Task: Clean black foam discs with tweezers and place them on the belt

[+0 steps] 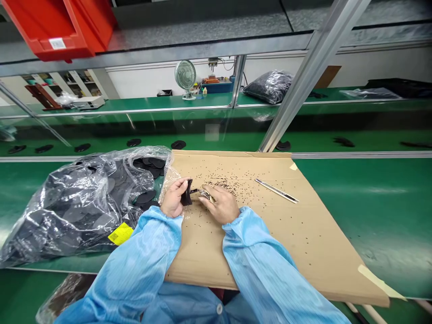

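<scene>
My left hand point(173, 200) pinches a thin black disc point(186, 193), held on edge above the cardboard sheet point(270, 238). Closed around a small metal hand tool point(205, 195), my right hand point(222, 203) brings its dark tip up to the disc's face. The tool looks like pliers or nippers, but my fingers cover most of it. Tiny black bits point(232, 182) lie scattered over the cardboard beyond and around my hands. To the right rests a slim utility knife point(276, 191), touched by neither hand.
A clear plastic bag point(84, 202) full of black discs lies at the left, its mouth near my left hand. Beyond the cardboard, several black discs point(178, 144) sit on the green belt. A metal post point(313, 72) slants up at the right; a red bin point(67, 31) hangs over the upper left.
</scene>
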Tool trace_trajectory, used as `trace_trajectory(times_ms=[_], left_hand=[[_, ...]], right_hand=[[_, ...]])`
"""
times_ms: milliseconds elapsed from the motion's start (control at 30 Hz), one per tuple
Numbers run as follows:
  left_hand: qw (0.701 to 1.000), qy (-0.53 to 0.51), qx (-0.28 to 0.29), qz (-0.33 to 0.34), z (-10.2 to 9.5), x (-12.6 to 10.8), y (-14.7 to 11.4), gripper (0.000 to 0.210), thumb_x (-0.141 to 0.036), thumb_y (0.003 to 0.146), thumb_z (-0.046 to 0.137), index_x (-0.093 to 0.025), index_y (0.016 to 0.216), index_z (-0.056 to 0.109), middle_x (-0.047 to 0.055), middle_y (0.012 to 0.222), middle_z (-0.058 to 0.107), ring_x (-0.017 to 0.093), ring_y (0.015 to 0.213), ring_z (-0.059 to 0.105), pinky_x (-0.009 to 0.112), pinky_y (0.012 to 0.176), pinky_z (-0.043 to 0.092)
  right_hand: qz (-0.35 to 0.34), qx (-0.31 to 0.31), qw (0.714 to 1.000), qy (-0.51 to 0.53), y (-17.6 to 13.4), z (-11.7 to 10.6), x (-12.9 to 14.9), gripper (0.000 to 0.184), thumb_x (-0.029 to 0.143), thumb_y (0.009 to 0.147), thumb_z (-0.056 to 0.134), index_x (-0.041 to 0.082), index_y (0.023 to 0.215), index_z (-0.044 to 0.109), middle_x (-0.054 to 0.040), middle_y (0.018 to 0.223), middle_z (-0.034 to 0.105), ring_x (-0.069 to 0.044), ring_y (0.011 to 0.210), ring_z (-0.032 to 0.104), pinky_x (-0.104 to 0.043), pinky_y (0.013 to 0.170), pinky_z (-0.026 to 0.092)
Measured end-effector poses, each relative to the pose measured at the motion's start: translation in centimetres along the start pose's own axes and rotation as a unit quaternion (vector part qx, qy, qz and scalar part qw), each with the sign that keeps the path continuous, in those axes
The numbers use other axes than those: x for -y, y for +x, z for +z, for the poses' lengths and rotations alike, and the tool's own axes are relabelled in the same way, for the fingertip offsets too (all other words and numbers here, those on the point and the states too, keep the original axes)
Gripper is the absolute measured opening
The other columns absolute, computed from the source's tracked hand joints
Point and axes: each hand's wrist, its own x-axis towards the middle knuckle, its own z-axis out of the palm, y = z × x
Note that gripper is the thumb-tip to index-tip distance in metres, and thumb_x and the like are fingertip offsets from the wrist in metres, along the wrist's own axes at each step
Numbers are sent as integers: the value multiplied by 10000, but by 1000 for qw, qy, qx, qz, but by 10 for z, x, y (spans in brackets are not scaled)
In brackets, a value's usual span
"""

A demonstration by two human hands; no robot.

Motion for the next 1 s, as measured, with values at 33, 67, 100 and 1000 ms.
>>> trace_trajectory(times_ms=[33,67,100,1000], left_hand=[[1000,2,-4,-1,1,-1,-1,378,-276,599,829,-141,923,688,15,730,655,98,626,580,200,580,487],[1000,5,-9,-3,1,-1,-1,364,-267,603,825,-142,917,688,13,721,652,96,617,575,198,570,486],[1000,8,-15,-5,2,-2,-2,347,-257,611,820,-141,909,687,11,715,649,94,610,571,196,562,485],[999,-35,0,-15,-4,0,7,399,-152,654,772,-145,1022,617,38,928,670,86,650,588,185,522,458]], right_hand=[[0,6,1000,-6,0,0,0,342,393,894,557,184,1158,619,-73,943,682,-199,895,620,-277,838,457],[1,14,1000,-14,0,-1,1,328,378,892,560,190,1155,621,-68,932,682,-198,888,618,-273,829,455],[1,22,999,-23,0,-1,1,311,359,892,558,200,1150,624,-63,914,681,-196,872,617,-271,811,454],[208,-72,972,76,2,-2,-8,284,360,845,519,249,1065,661,-39,975,704,-220,896,633,-318,785,471]])
